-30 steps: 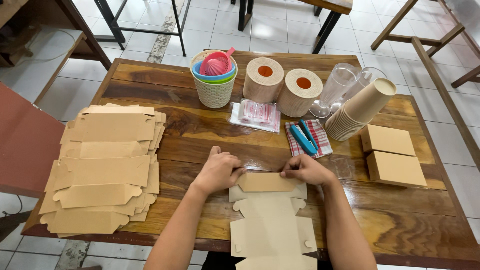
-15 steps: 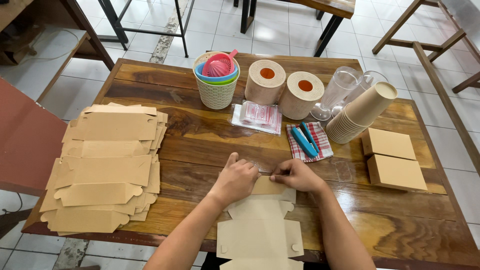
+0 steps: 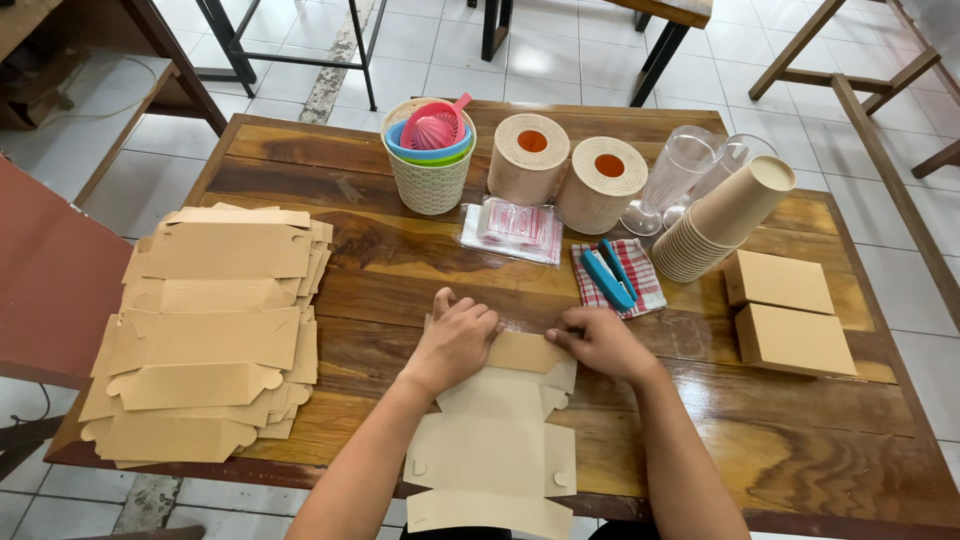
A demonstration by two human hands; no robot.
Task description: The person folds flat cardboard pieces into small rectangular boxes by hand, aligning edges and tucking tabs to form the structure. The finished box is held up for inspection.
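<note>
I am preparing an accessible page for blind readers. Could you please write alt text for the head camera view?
Seen from above, a person's left hand and right hand press the top flap of a flat brown cardboard box blank on a wooden table. A stack of box blanks lies to the left; paper cups and two folded boxes sit right.

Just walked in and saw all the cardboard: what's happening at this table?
A person is folding a flat brown cardboard box blank at the near edge of the wooden table. The left hand and right hand press its far flap down. A stack of unfolded blanks lies left; two finished boxes sit right.
</note>
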